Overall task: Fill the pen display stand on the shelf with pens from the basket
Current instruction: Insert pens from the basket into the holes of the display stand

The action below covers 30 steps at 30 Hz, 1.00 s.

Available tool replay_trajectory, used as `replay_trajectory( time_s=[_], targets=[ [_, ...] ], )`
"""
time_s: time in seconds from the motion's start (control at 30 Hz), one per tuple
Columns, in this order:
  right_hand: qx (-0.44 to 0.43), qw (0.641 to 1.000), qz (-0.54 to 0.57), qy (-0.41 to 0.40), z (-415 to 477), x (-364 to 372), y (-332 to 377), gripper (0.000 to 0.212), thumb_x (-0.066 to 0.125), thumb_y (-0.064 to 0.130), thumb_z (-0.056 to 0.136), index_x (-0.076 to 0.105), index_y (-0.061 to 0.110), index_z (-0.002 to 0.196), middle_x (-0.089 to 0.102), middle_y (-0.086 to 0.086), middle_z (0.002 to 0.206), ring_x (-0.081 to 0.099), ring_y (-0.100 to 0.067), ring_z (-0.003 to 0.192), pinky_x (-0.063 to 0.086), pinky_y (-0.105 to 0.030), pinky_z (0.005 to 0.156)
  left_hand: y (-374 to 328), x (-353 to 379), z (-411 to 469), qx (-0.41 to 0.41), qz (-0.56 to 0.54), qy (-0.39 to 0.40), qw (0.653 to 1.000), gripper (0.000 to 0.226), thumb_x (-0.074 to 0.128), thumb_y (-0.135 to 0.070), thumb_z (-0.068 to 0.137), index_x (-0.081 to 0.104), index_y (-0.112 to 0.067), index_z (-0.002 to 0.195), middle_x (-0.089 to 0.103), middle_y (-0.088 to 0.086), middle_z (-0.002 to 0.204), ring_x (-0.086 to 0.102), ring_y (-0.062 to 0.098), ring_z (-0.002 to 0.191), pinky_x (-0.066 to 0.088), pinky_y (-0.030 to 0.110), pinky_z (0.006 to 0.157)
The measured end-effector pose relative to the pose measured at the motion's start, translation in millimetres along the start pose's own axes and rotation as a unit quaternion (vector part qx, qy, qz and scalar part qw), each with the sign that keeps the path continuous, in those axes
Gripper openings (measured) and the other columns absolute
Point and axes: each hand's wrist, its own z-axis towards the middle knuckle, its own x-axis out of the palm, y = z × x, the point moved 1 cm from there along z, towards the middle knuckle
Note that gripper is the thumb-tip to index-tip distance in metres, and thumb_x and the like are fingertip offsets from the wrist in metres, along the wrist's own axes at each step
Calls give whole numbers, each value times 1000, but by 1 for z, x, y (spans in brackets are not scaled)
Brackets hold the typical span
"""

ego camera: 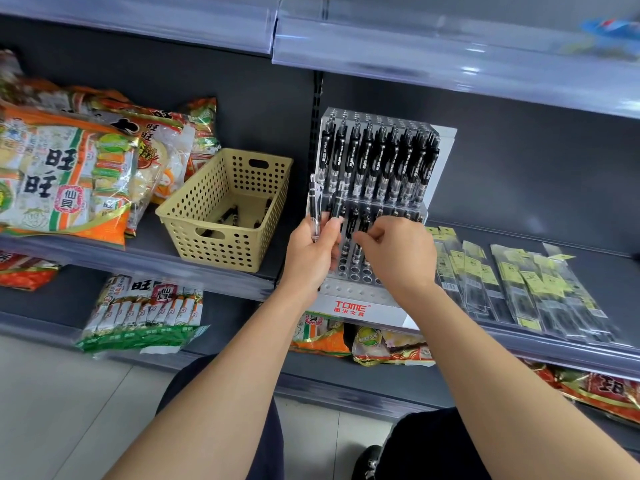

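While left hand grips pens, basket, packets flank stand.

Orange rice-cracker bags heaped at left end of the shelf before me, yellow-labelled clear packets fanned along its right front edge, green-trimmed snack bag on lower shelf.

Bright even light, blurred warped edges
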Motion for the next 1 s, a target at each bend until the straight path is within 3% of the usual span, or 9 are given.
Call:
replay_trajectory(
  time_s=[0.2,0.3,0.4,0.53,0.63,0.77,0.83,0.9,1.0],
  targets=[
    [43,953,297,28,2,-13,13,18,54,17,94,72,14,96,67,4,68,57,-6,58,47,-23,60,-3,1,-4,7,-1,52,999,26,45,-23,101,58,-4,91,60,2,69,48,12,55,39,28,49],
    [64,920,378,80,2,-20,18,16,56,18,96,70,10,96,62,-5,59,48,2,43,41,-13,51,-6,1,-5,6,-29,59,998,13,42,-20,102,54,-14,105,63,1,67,46,13,52,36,26,45],
    [73,901,420,86,4,-23,18,7,64,18,91,69,15,86,60,3,58,49,3,46,39,-10,48,-10,0,-7,4,-41,56,998,10,42,-19,102,46,-20,94,63,0,64,45,15,52,34,25,45],
    [79,908,406,70,8,-21,18,9,70,21,86,67,18,78,67,2,67,60,-6,55,44,-17,47,-3,-3,0,-3,-15,10,1000,19,51,-38,96,54,-20,98,68,5,87,64,20,79,52,38,72],
    [63,947,316,5,13,-22,16,13,68,26,87,66,21,76,71,0,74,68,-16,68,55,-30,59,4,-9,6,-5,48,-50,998,75,49,-66,76,50,-11,128,63,9,122,59,26,114,47,50,98],
    [15,975,214,-63,12,-25,18,17,64,27,90,67,14,79,63,9,65,61,-12,65,52,-29,66,0,-13,5,35,102,-101,989,50,48,-45,94,54,-2,119,66,4,94,63,30,101,50,48,91],
    [-6,980,180,-81,8,-23,20,18,62,26,91,66,14,79,54,16,60,53,-5,57,47,-26,63,-1,-13,4,46,120,-114,985,48,47,-43,96,55,-2,119,66,7,99,62,28,103,47,44,90],
    [-10,982,162,-93,6,-20,20,19,62,27,91,66,14,79,51,17,58,48,-2,54,45,-25,61,0,-13,4,43,130,-101,985,44,46,-46,96,55,-12,122,64,-2,108,59,5,102,47,28,89],
    [-9,982,157,-105,8,-18,21,20,61,27,91,67,12,79,54,12,59,50,-7,54,46,-26,61,-5,-11,0,42,131,-89,987,10,42,-45,98,42,-35,95,43,-20,81,45,-21,68,35,5,63]
  ],
)
